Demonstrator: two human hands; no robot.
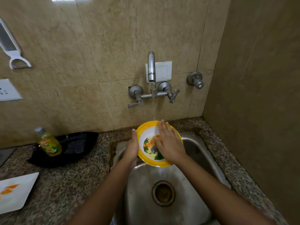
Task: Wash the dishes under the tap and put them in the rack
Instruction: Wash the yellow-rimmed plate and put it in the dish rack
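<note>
The bowl [146, 148] is held tilted over the sink [194, 153], under the running tap [151, 67]. Its left rim is gripped by the left hand [132, 148], thumb along the edge. The right hand [170, 143] is laid inside, fingers [162, 129] straight and together. Light, stiff plastic is judged, slick when wet, best taken at the rim. Water is shed into the sink. Yellow liquid is seen in the soap bottle [49, 142].

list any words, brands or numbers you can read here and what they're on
"Vim", probably: white letters on a red logo, blurred, on the yellow dish soap bottle.
Smaller print on that label: too blurred to read.
The yellow bowl shows only a picture, no words.
No other text is legible.
</note>
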